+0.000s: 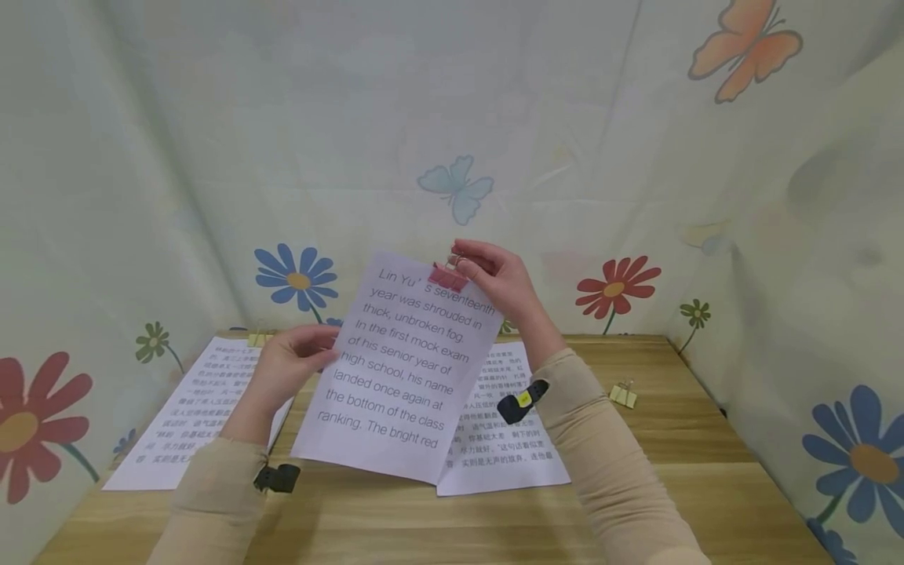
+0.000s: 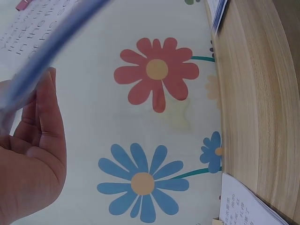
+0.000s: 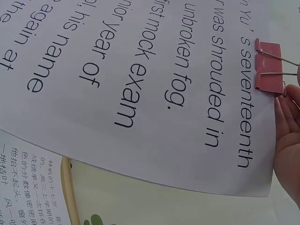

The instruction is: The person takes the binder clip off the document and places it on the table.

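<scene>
Tilted above the table is a sheaf of white sheets (image 1: 388,377) printed with large English text. A pink binder clip (image 1: 448,276) sits on its top edge. My right hand (image 1: 500,281) pinches the clip's wire handles between thumb and fingers; the right wrist view shows the pink clip body (image 3: 269,70) over the paper edge. My left hand (image 1: 291,367) holds the sheaf's left edge, thumb toward me. In the left wrist view the sheaf's edge (image 2: 51,47) crosses in front of the left hand (image 2: 35,161), partly blurred.
Printed Chinese sheets (image 1: 205,392) lie at the table's left, with a gold binder clip (image 1: 260,339) at their top. Another Chinese printed sheet (image 1: 504,439) lies partly behind the raised sheaf. A loose gold binder clip (image 1: 623,394) rests on the wooden table (image 1: 678,471) at right. Floral curtains surround the table.
</scene>
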Available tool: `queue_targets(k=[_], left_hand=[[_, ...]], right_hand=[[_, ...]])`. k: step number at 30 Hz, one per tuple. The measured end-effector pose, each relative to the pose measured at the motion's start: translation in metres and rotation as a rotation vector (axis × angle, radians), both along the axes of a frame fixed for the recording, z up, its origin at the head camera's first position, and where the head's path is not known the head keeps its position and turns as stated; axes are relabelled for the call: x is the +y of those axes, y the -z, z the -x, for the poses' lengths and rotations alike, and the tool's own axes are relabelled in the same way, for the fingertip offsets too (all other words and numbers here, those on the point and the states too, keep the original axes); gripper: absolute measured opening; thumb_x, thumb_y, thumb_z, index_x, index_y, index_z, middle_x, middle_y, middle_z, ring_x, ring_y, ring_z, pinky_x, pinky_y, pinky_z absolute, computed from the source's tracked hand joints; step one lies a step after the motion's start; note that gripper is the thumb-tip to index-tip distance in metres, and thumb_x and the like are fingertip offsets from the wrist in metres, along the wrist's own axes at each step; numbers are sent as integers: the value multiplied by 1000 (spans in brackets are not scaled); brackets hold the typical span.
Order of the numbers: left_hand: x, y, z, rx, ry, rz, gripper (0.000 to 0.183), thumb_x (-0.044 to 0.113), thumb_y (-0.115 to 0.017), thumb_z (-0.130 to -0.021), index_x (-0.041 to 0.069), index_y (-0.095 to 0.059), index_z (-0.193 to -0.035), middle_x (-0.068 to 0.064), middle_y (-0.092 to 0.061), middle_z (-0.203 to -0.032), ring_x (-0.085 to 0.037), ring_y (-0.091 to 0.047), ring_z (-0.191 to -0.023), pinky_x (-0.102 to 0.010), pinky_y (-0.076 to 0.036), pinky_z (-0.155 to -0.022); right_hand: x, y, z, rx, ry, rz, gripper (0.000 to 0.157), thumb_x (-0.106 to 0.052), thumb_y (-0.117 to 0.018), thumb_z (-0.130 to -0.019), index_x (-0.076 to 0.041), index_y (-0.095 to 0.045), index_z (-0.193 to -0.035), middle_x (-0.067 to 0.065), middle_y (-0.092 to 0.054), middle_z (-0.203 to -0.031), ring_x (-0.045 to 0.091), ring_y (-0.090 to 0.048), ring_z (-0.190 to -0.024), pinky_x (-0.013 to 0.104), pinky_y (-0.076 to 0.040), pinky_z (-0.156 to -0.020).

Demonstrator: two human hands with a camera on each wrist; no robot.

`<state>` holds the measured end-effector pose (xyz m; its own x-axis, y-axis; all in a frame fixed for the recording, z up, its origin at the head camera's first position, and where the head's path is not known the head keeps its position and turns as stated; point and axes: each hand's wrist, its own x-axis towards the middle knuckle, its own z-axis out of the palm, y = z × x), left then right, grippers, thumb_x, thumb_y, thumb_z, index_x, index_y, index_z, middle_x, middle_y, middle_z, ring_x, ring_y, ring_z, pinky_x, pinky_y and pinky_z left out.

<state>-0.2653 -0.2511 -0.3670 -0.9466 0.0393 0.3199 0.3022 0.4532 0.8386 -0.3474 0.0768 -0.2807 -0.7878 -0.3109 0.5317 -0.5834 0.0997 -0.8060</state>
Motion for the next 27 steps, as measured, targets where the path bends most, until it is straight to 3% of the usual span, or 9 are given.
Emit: queue_targets(k=[10, 20, 27], left_hand=[[1, 0, 1, 7, 5, -8, 32, 6, -71, -91, 7, -69, -123, -13, -71, -106, -23, -66, -88, -21, -55, -75], [-4, 2, 1, 6, -15, -17, 33, 5, -71, -91, 7, -69, -123, -14, -71, -108, -20, -66, -89, -21, -55, -75], [-9, 2, 0, -6, -40, -14, 35, 10, -72, -91, 8, -67, -126, -15, -69, -111, -19, -66, -91, -18, -54, -76]], right_hand=[[-3, -3, -1, 43, 38, 78, 37, -4, -67, -94, 3, -61, -130, 17, -68, -120, 20, -67, -105, 26, -52, -91], [12, -8, -3, 64, 68, 262, 37, -1, -65, -94, 4, -60, -130, 15, -68, -118, 15, -68, -102, 32, -51, -95], [28, -5, -3, 72, 67, 275, 36, -2, -65, -95, 8, -59, -129, 13, -69, -116, 15, -68, -103, 33, -51, -95]])
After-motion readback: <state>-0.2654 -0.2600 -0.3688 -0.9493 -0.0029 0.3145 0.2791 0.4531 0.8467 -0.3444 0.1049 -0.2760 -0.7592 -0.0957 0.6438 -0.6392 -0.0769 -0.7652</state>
